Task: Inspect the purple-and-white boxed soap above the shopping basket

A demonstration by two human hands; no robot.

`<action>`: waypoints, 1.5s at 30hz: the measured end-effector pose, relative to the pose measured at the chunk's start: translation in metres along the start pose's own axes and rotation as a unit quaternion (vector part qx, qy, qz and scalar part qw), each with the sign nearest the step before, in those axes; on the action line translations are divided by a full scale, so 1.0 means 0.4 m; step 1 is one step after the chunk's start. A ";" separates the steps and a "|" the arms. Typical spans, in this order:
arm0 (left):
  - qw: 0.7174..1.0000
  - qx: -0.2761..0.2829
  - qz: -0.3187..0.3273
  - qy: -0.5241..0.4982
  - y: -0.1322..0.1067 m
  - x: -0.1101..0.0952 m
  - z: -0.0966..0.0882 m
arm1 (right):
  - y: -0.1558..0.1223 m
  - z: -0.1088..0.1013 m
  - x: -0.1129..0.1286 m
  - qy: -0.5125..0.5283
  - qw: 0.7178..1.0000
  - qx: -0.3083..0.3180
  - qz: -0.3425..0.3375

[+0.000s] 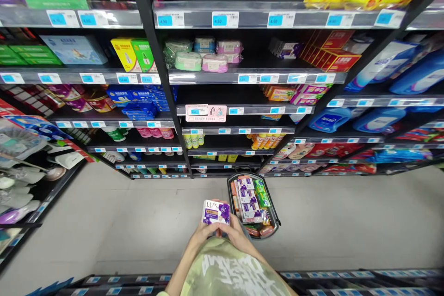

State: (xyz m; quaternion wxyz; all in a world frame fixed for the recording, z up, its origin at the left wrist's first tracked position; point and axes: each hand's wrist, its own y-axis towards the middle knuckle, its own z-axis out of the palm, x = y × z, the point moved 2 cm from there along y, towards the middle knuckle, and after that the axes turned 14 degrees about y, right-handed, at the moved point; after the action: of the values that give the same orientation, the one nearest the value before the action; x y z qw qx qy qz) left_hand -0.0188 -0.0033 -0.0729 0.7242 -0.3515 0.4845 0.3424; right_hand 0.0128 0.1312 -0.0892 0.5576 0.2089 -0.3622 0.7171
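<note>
A white and purple soap box (215, 212) marked LUX is held upright in front of my chest. My left hand (203, 231) grips its lower left edge and my right hand (235, 232) grips its lower right edge, fingers closed on it. Just to the right, on the floor, stands a dark shopping basket (274, 215) filled with several more purple soap boxes and other small packs.
Black store shelves (243, 76) with blue price tags rise ahead, holding soap bars, bottles and boxes. A side rack (31, 171) with household goods stands at the left. Another shelf edge (347, 277) runs along the bottom near me. Grey floor (138, 222) lies between.
</note>
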 end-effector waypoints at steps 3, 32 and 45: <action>1.000 0.003 0.005 -0.005 0.001 0.001 -0.002 | 0.003 0.003 0.000 0.016 1.000 0.023 0.009; 0.892 -0.130 0.120 0.416 0.033 -0.034 -0.008 | 0.034 0.014 -0.017 0.203 0.973 -0.001 0.114; 0.782 -0.145 0.249 0.553 0.029 -0.045 0.011 | 0.014 0.035 0.058 0.357 0.923 0.006 0.147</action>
State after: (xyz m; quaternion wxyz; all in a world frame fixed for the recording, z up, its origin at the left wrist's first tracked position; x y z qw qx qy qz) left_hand -0.0319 0.0038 -0.0567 0.1627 -0.4487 0.8169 0.3239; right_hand -0.0009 0.1351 -0.0652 0.5370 -0.1129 -0.1613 0.8203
